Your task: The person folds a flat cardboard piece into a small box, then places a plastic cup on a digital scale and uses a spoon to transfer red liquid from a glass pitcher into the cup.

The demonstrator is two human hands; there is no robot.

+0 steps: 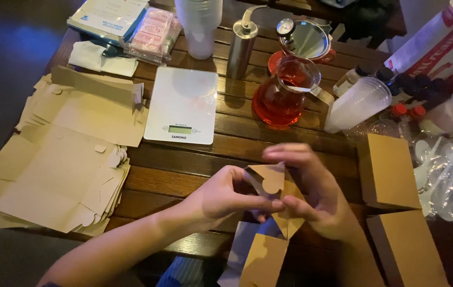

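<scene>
Dim, warm light falls from the upper part of the frame — glare whitens the scale point(182, 104); lower corners sink dark, and the right hand point(311, 191) blurs.

cardboard box blank point(269, 183): between the fingers point(258, 204) of both hands, over the counter point(184, 165)
stack of flat blanks point(61, 159): left of the fingers, on the counter
kitchen scale point(183, 103): behind the fingers, to the left, right of the stack
glass carafe point(285, 93): behind the fingers, right of the scale
grinder point(241, 45): behind the carafe, to its left
folded boxes point(388, 170): right of the fingers, one before the other
</scene>
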